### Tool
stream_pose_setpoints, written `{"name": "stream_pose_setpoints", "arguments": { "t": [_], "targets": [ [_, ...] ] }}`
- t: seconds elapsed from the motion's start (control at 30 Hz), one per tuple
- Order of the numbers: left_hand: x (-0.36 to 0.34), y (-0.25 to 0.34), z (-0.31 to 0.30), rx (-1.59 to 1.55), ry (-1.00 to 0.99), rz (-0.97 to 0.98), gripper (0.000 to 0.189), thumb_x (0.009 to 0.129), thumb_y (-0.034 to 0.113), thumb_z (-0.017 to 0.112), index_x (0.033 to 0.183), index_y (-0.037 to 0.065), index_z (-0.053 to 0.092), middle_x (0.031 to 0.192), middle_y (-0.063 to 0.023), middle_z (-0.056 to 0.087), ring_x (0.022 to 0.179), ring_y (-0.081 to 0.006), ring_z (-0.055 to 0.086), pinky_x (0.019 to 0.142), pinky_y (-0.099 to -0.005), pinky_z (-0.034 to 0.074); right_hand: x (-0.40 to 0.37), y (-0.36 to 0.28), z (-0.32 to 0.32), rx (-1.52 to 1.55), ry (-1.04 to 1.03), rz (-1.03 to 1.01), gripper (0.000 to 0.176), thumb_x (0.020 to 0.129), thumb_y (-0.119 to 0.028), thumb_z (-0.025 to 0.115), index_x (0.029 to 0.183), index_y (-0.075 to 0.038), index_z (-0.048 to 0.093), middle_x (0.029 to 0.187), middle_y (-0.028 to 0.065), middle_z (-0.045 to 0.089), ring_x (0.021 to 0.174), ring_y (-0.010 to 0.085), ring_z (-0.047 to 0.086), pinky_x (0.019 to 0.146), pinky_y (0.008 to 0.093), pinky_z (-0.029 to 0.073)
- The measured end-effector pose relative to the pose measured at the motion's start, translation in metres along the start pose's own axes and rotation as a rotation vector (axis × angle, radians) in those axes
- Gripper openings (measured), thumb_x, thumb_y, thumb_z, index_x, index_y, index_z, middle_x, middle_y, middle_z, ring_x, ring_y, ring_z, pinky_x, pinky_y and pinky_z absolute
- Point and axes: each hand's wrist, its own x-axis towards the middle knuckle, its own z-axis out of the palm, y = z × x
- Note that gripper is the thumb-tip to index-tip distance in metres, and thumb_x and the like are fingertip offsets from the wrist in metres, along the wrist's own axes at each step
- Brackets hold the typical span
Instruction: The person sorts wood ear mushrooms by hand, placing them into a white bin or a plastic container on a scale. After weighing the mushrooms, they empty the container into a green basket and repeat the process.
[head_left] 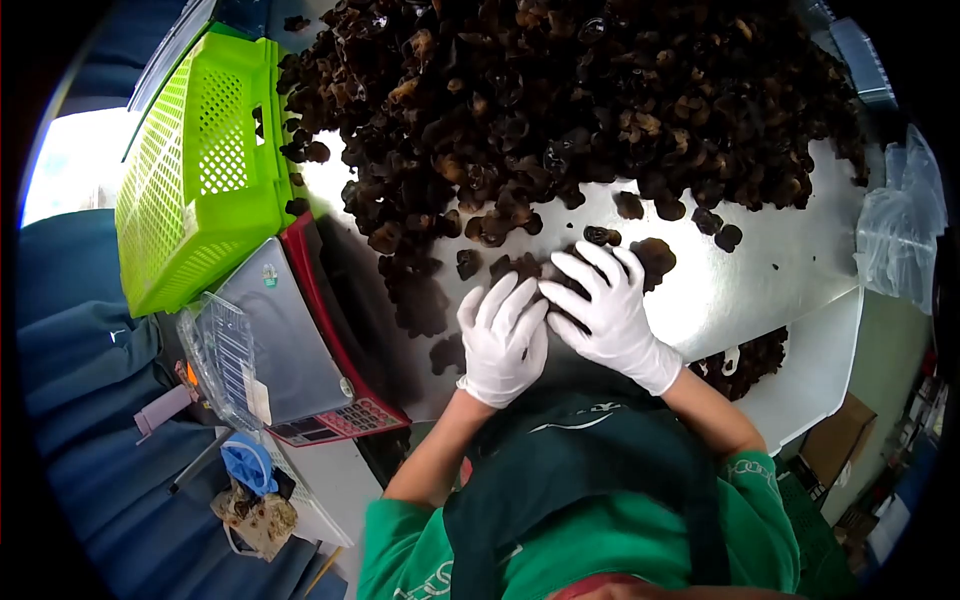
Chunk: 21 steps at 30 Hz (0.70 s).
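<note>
A large heap of dark brown wood ear mushrooms point(560, 100) covers the back of a shiny metal table point(720, 260). Both my hands wear white gloves and lie close together at the near edge of the heap. My left hand point(503, 343) has its fingers stretched forward, the tips by a few loose wood ear pieces point(515, 267). The fingers of my right hand point(608, 312) are spread, pointing up and left, beside a flat brown wood ear piece point(655, 260). What lies beneath the palms is hidden.
A bright green slotted basket point(215, 170) and a red scale point(340, 420) with a keypad stand at the left. A white bin point(825, 370) holding more wood ears sits below the table's right edge. Clear plastic bags point(900, 215) hang at the far right.
</note>
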Motion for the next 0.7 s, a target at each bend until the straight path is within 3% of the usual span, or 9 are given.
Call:
{"name": "stream_pose_setpoints", "arguments": {
  "t": [0.07, 0.23, 0.33, 0.4, 0.47, 0.53, 0.57, 0.63, 0.7],
  "targets": [
    [0.009, -0.005, -0.009, -0.043, 0.089, -0.03, 0.033, 0.076, -0.002, 0.071, 0.107, 0.01, 0.071, 0.12, -0.0077, 0.066, 0.118, -0.0283, 0.06, 0.104, -0.0431, 0.041, -0.005, 0.001, 0.001, 0.068, 0.066, 0.037, 0.036, 0.086, -0.03, 0.074, 0.12, -0.018, 0.072, 0.141, 0.0078, 0.058, 0.136, 0.0308, 0.046, 0.112, 0.0512, 0.032],
    [0.092, -0.031, -0.01, 0.052, 0.086, -0.139, 0.067, 0.085, 0.01, 0.076, 0.147, 0.007, 0.052, 0.157, -0.0196, 0.042, 0.145, -0.0402, 0.04, 0.116, -0.0484, 0.035, 0.018, 0.007, 0.01, -0.057, 0.088, 0.187, 0.044, 0.091, -0.035, 0.07, 0.13, -0.017, 0.067, 0.148, 0.0109, 0.051, 0.141, 0.0332, 0.039, 0.115, 0.0527, 0.026],
    [0.074, -0.042, 0.015, -0.114, -0.016, -0.062, 0.056, 0.085, 0.011, 0.075, 0.138, 0.006, 0.059, 0.14, -0.0185, 0.058, 0.134, -0.04, 0.052, 0.112, -0.0472, 0.041, 0.006, 0.006, 0.009, 0.021, 0.064, 0.058, 0.031, 0.088, -0.032, 0.072, 0.115, -0.016, 0.072, 0.132, 0.005, 0.062, 0.126, 0.0245, 0.056, 0.113, 0.0521, 0.03],
    [0.049, -0.02, 0.008, -0.068, 0.069, -0.031, 0.03, 0.081, 0.009, 0.077, 0.11, 0.011, 0.069, 0.109, -0.0068, 0.068, 0.108, -0.0278, 0.064, 0.097, -0.0417, 0.046, 0.008, 0.012, -0.005, 0.1, 0.139, 0.122, 0.026, 0.085, -0.026, 0.076, 0.109, -0.015, 0.073, 0.125, 0.0048, 0.063, 0.12, 0.0246, 0.057, 0.11, 0.0487, 0.034],
    [0.049, -0.015, -0.003, -0.07, 0.111, -0.067, 0.019, 0.081, 0.009, 0.078, 0.097, 0.012, 0.069, 0.1, -0.0039, 0.067, 0.098, -0.0262, 0.064, 0.092, -0.041, 0.045, 0.034, 0.029, -0.017, 0.078, 0.268, 0.128, 0.022, 0.084, -0.013, 0.074, 0.106, -0.013, 0.072, 0.118, 0.0052, 0.063, 0.108, 0.0261, 0.059, 0.099, 0.0422, 0.043],
    [0.073, -0.03, 0.0, 0.014, 0.247, -0.086, 0.018, 0.082, 0.007, 0.077, 0.097, 0.011, 0.069, 0.103, -0.005, 0.067, 0.099, -0.0266, 0.063, 0.091, -0.041, 0.046, 0.076, 0.047, -0.015, 0.046, 0.402, 0.083, 0.03, 0.085, -0.011, 0.071, 0.115, -0.01, 0.071, 0.124, 0.0074, 0.063, 0.111, 0.0318, 0.06, 0.099, 0.0463, 0.046],
    [0.093, -0.039, 0.0, -0.025, 0.25, -0.109, 0.026, 0.082, 0.007, 0.077, 0.107, 0.009, 0.069, 0.112, -0.009, 0.067, 0.107, -0.029, 0.062, 0.095, -0.0422, 0.046, 0.095, 0.051, -0.013, -0.01, 0.412, 0.081, 0.039, 0.087, -0.013, 0.07, 0.126, -0.013, 0.069, 0.135, 0.0096, 0.06, 0.122, 0.0338, 0.057, 0.105, 0.0484, 0.044],
    [0.133, -0.049, -0.001, -0.011, 0.264, -0.102, 0.052, 0.084, 0.006, 0.074, 0.134, 0.004, 0.062, 0.141, -0.02, 0.057, 0.135, -0.0371, 0.051, 0.114, -0.0451, 0.04, 0.121, 0.05, -0.001, -0.142, 0.365, 0.094, 0.048, 0.09, -0.019, 0.067, 0.138, -0.016, 0.062, 0.149, 0.012, 0.051, 0.137, 0.0359, 0.045, 0.112, 0.0553, 0.036],
    [0.132, -0.06, 0.004, -0.115, 0.125, -0.04, 0.051, 0.084, 0.002, 0.069, 0.134, 0.002, 0.062, 0.141, -0.0232, 0.058, 0.135, -0.0398, 0.053, 0.115, -0.0486, 0.04, 0.115, 0.052, 0.022, -0.156, 0.222, 0.096, 0.049, 0.09, -0.02, 0.066, 0.139, -0.015, 0.061, 0.152, 0.0126, 0.049, 0.142, 0.0352, 0.04, 0.114, 0.0597, 0.031]
  ]
}}
